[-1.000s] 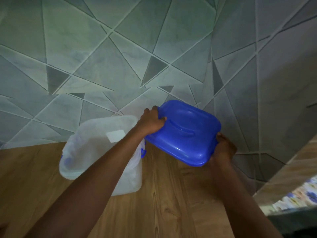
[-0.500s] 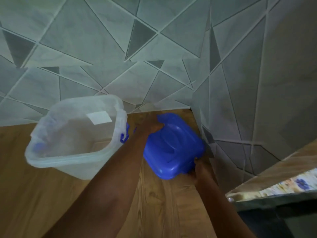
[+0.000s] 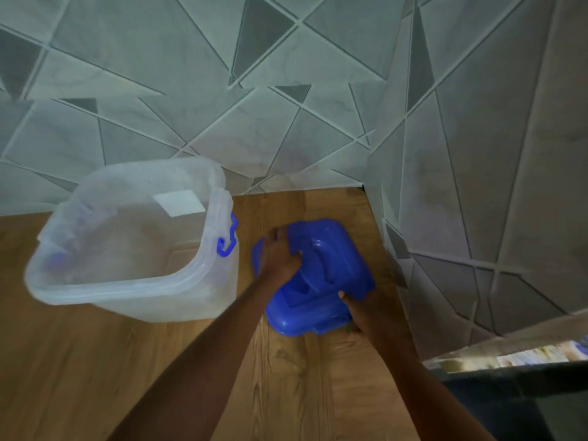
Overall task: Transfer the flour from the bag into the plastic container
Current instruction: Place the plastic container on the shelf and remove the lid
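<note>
1. Now the blue lid [image 3: 321,275], which a second ago was held up in the air, lies on the wooden counter [image 3: 95,361] just right of the plastic container [image 3: 133,243].
2. The left hand [image 3: 280,256] is curled over the lid's far left edge; the right hand [image 3: 366,313] grips its near right corner, so both are closed on it.
3. The container stands open, upright and seemingly empty, left of the lid.
4. No flour bag is in view; fetching it looks like the next step.
</note>
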The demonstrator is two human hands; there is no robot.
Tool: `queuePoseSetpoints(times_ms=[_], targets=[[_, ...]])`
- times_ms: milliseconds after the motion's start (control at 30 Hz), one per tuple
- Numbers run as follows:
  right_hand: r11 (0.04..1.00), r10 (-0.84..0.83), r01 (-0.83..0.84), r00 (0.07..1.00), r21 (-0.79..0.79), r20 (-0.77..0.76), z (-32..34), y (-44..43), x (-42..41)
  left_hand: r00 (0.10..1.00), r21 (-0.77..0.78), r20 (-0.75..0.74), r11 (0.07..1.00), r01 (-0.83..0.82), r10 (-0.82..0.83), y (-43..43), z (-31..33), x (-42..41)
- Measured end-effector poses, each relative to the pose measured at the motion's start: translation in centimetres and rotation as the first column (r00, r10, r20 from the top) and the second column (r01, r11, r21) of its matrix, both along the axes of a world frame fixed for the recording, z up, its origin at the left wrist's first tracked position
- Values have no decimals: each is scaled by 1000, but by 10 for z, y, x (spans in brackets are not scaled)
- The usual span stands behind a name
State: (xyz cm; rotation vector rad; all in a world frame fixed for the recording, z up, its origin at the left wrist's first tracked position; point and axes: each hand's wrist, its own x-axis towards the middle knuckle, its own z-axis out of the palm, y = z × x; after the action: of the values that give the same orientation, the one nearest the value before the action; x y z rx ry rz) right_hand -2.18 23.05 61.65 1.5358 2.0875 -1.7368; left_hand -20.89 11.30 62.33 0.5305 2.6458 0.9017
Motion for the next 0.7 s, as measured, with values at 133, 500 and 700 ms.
queuePoseSetpoints(times_ms=[133,500,700], targets=[[851,162,-199,980,485,118,0,8,4,993,109,-97,993,-49,60,-40,-19,51],[806,237,-336,937,486,255,0,-1,-10,870,150,-53,857,492,-490,-72,-12,59],[836,273,-344,936,427,220,2,6,-16,977,188,75,965,185,-202,-73,-3,70]])
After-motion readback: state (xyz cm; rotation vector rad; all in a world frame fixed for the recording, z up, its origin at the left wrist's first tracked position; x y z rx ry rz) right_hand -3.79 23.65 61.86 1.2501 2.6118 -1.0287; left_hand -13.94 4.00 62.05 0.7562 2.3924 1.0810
